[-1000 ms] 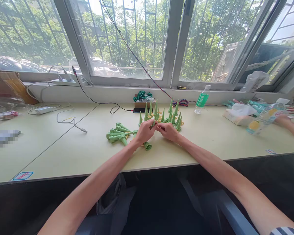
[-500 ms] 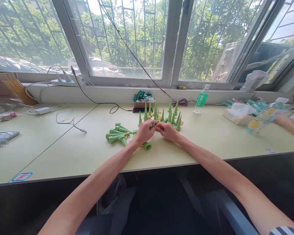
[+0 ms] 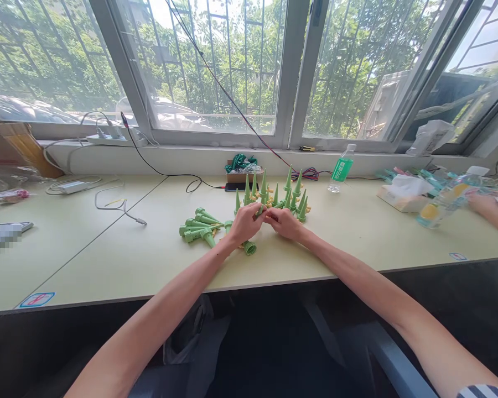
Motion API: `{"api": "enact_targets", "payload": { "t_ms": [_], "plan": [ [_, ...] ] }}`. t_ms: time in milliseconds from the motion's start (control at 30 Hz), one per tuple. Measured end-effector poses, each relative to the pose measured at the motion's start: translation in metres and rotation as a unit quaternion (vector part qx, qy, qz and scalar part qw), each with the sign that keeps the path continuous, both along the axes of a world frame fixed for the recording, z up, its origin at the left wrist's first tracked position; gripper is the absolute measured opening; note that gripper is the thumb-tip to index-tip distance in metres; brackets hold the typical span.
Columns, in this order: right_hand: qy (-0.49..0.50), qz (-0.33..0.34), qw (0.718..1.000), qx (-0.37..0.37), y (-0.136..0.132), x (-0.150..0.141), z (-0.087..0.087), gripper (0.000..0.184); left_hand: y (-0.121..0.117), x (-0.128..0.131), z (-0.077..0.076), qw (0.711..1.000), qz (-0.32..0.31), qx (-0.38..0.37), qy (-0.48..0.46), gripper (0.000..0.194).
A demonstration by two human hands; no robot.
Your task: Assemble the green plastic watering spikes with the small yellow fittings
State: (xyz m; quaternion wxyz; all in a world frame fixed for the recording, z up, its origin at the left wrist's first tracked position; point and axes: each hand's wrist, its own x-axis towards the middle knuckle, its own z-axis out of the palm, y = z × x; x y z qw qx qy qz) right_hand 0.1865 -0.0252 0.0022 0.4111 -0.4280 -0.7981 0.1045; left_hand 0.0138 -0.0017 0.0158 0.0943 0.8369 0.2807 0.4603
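My left hand (image 3: 245, 223) is closed around a green plastic watering spike (image 3: 260, 209), which is mostly hidden by the fingers. Its fingertips meet those of my right hand (image 3: 288, 223), pinched against the same spot; whatever small part they grip there is concealed. Just behind both hands, several green cone-shaped spikes (image 3: 263, 185) stand point up, with small yellow valves (image 3: 269, 190) on their sides. To the left, more spikes (image 3: 199, 228) lie in a loose pile. One spike's round threaded cap (image 3: 249, 248) shows below my left wrist.
Behind the spikes are a phone (image 3: 236, 187) and a small box (image 3: 243, 176) with green material. A water bottle (image 3: 341, 169) stands to the right, then a tissue box (image 3: 402, 194) and a tilted bottle (image 3: 450, 199). Another person's hand (image 3: 483, 203) is at far right. A cable (image 3: 122, 205) lies left.
My two hands stay almost exactly in place, fingers together. At the far right, the other person's hands have shifted slightly, and a small pale object now shows by them.
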Motion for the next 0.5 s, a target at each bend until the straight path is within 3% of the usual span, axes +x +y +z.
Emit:
{"api": "enact_targets", "payload": {
  "t_ms": [500],
  "plan": [
    [-0.013, 0.009, 1.0, 0.005, 0.0014, 0.0003, -0.0023, 0.04, -0.001, -0.001, 0.0014, 1.0, 0.001, 0.002, 0.004, 0.023]
  ]
}}
